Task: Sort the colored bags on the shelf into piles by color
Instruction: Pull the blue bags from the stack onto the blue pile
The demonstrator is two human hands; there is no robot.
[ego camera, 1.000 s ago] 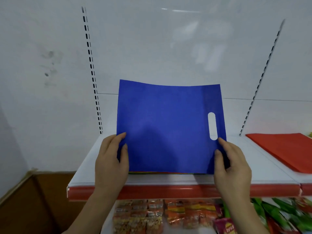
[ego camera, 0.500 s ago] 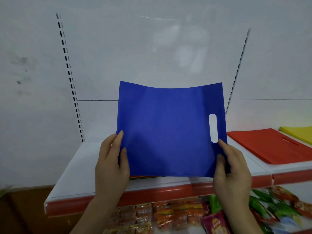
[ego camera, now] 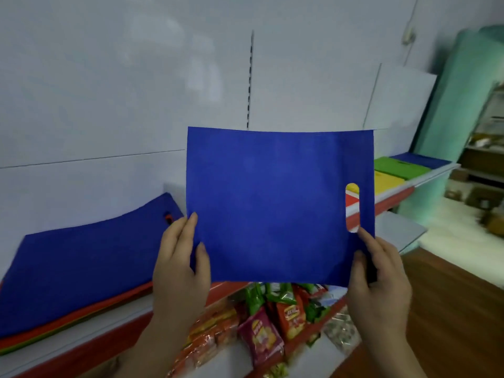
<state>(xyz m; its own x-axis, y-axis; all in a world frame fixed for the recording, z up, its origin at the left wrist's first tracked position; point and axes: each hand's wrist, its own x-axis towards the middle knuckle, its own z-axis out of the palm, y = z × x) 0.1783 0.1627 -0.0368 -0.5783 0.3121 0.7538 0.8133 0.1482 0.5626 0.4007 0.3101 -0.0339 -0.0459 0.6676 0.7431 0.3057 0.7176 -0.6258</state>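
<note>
I hold a flat blue bag (ego camera: pixel 272 203) upright in the air before the shelf, its handle slot on the right. My left hand (ego camera: pixel 178 266) pinches its lower left corner and my right hand (ego camera: pixel 380 279) its lower right corner. At the left on the shelf (ego camera: pixel 90 332) lies a mixed stack (ego camera: pixel 81 268) with a blue bag on top and orange and green edges below. Far right on the shelf lie separate piles: yellow (ego camera: pixel 387 181), green (ego camera: pixel 401 167) and blue (ego camera: pixel 421 159). A red pile shows only through the slot.
Snack packets (ego camera: pixel 272 323) fill the lower shelf under my hands. The white back wall has a slotted upright (ego camera: pixel 250 77). A teal cabinet (ego camera: pixel 458 105) stands at the right, with wooden floor (ego camera: pixel 458 309) beneath it.
The view has swung right and the blue bag has travelled right with both hands, off the mixed stack. The stack now sits at my left and further piles appear at the right.
</note>
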